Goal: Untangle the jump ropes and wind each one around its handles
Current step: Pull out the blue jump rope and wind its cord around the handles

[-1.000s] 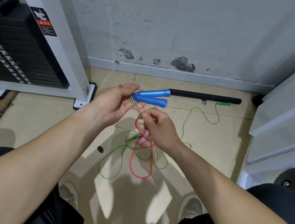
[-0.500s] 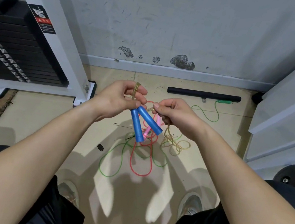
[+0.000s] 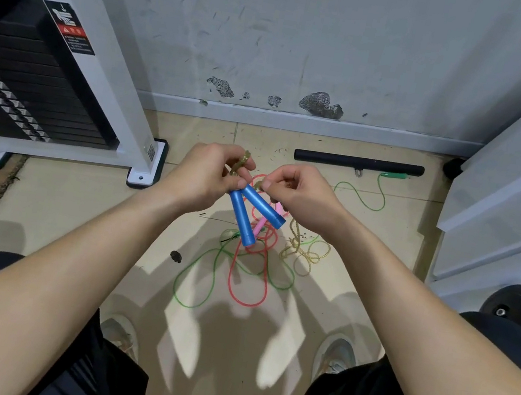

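My left hand grips the tops of two blue handles, which hang down and spread apart. Their yellowish glitter rope loops over my left fingers, and its loose part dangles in a tangled bundle below my right hand. That hand pinches the rope right beside the handle tops. On the tiled floor below lie a red rope with a pink handle and a green rope whose green handle rests far right near the wall. The red and green ropes cross each other.
A black bar lies by the wall's baseboard. A white machine frame with a black weight stack stands at the left, another white frame at the right, with a weight plate beside it. My knees and shoes frame the bottom.
The blue handles swung from pointing right to hanging downward in my left hand. My right hand rose from the floor tangle to the handle tops, drawing the yellowish rope up with it.
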